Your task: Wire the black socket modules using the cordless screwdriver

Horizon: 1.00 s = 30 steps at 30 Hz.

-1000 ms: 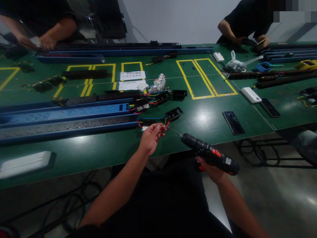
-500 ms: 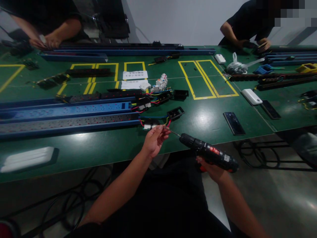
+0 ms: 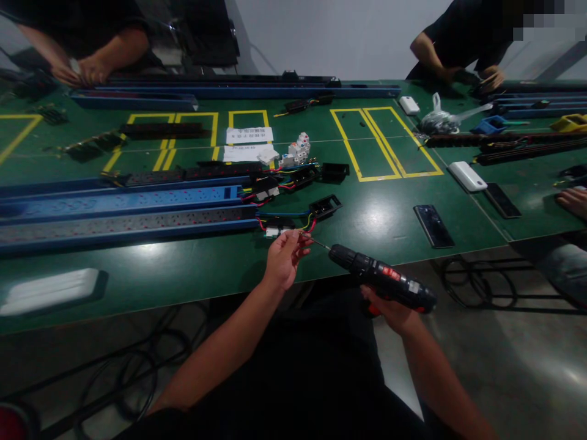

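Note:
My right hand grips a black cordless drill by its handle, the long bit pointing left. The fingers of my left hand are pinched at the tip of the bit, on something too small to make out. Just beyond my left hand, a white connector block and red, yellow-green and blue wires come out of the end of a blue power strip housing. Those wires run to a black socket frame lying on the green table. A second blue strip lies parallel behind it.
White terminal blocks and paper labels lie behind the strips. Phones and a white power bank are to the right. Across the table, two people work with their hands; another person's hand shows at the right edge.
The drill and my right hand have shifted slightly left and up. My left hand keeps its pinch at the bit's tip. Another person's hand has appeared at the right edge.

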Available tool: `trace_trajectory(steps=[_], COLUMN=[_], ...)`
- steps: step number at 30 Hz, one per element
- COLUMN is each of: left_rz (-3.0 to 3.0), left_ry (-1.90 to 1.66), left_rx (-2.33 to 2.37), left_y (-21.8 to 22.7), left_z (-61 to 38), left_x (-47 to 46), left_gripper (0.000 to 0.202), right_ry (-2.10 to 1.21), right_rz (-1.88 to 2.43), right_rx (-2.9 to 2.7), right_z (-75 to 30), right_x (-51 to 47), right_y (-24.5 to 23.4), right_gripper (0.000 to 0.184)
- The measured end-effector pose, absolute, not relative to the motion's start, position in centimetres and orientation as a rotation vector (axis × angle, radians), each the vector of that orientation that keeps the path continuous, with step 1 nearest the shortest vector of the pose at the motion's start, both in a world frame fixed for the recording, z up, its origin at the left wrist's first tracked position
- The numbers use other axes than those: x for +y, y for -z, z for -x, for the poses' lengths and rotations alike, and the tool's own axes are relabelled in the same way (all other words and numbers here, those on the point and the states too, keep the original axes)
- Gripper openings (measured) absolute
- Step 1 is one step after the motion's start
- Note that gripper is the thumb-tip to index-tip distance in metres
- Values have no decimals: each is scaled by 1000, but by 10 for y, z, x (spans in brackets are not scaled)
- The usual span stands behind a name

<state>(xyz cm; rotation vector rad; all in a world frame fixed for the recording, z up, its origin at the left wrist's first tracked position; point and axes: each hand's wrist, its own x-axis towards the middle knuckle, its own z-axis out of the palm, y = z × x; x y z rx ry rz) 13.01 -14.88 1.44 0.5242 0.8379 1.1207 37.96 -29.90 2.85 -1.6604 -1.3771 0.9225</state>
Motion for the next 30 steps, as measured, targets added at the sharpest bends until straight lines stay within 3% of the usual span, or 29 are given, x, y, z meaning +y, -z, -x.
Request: trace_trajectory(steps=[6, 15, 18, 21, 26, 30], left_rz=[-609, -758, -1073, -1801, -2507, -2543], left_ry=[-1110, -1022, -1114, -1106, -643, -408], left_rx=[822, 743, 856, 1034, 961, 939], left_y=[-17, -25, -32, -40, -37, -17], left_z=[-130, -126, -116, -106, -115, -135], left_x=[-147, -144, -131, -101, -43, -18], left_gripper=[41, 46, 45, 38, 81, 93], right_ry=[-1058, -1108, -1077, -1038, -989, -933], right_rz=[1645, 1557, 1510, 1466, 1414, 1481], right_rx=[-1307, -1162, -1028, -954, -969, -1043], right_z=[-385, -382, -380, -381, -402, -429], right_x=[-302, -310, -312, -309, -290, -271], right_y=[-9, -6, -8, -13, -22, -31], right_gripper=[30, 24, 29, 37, 38, 34])
